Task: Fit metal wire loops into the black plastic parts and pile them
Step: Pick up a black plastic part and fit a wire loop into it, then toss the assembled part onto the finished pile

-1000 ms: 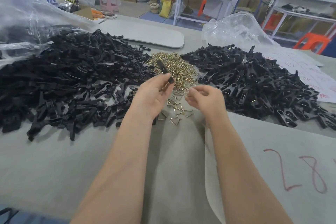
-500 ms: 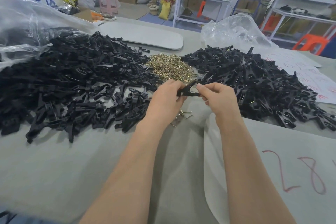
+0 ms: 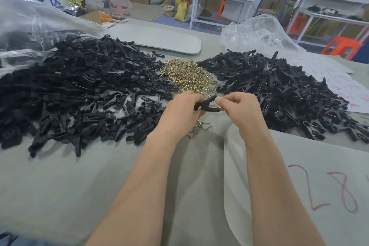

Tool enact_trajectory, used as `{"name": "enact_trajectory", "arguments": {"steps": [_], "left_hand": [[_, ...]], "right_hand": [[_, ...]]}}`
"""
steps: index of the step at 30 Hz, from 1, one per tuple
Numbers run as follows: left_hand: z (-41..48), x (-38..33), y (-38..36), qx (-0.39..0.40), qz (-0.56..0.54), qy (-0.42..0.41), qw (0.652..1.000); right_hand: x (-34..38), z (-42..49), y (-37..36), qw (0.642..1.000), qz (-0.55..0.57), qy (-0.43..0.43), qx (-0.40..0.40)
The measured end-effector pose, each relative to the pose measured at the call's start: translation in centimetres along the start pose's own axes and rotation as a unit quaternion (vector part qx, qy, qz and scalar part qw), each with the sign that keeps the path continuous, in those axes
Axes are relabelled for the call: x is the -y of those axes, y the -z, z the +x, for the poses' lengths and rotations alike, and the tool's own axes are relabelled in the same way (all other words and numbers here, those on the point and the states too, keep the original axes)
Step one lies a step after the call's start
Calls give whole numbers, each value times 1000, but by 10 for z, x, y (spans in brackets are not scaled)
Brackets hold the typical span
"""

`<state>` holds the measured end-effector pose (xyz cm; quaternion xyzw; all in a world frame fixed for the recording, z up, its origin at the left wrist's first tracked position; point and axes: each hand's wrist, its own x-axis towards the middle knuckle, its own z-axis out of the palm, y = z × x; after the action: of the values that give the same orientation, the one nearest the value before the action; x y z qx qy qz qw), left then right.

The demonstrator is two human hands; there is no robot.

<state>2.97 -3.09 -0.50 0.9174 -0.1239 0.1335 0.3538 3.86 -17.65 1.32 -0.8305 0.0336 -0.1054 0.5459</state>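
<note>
Above the grey table, just in front of the mound of brass-coloured wire loops, both hands meet on one slim black plastic part. The left hand has its fingers curled round one end of the part. The right hand pinches the other end, where a small glint of metal shows at the fingertips. This looks like a loop being pressed in, though whether it is seated cannot be told. To the left lies the big heap of bare black parts. To the right lies the heap of black parts with thin wires showing, which I take to be the finished pile. A few loose loops lie on the table just below the hands. The risk from here is in the push: if the loop goes in skewed or only one leg catches, it may spring out and drop among the loose ones. It may also sit half-fitted and pass unnoticed into the right-hand heap. A slack pinch on so small a wire could let it twist. The heaps lie close together, so a careless toss could land the piece among the unfitted parts.
</note>
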Motion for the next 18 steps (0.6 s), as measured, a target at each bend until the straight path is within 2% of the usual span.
{"name": "enact_trajectory", "arguments": {"steps": [8, 10, 11, 12, 14, 16, 18], "left_hand": [[-1, -1, 2, 7, -19, -9, 1000], [-2, 0, 3, 18, -31, -9, 999], [-2, 0, 5, 23, -55, -4, 998], [-3, 0, 7, 28, -94, 4, 995], [-4, -2, 12, 35, -168, 8, 985], [-5, -5, 15, 37, -195, -5, 980], [-5, -7, 17, 34, -201, -22, 979]], "right_hand": [[-1, -1, -1, 1000, -1, -6, 16], [-1, -1, 1, 998, 29, -21, 50], [0, -1, 3, 992, 81, -45, 90], [0, -2, 5, 974, 155, -83, 140], [0, -3, 8, 916, 279, -167, 236], [0, -5, 8, 879, 295, -219, 304], [-2, -6, 5, 864, 277, -227, 353]]}}
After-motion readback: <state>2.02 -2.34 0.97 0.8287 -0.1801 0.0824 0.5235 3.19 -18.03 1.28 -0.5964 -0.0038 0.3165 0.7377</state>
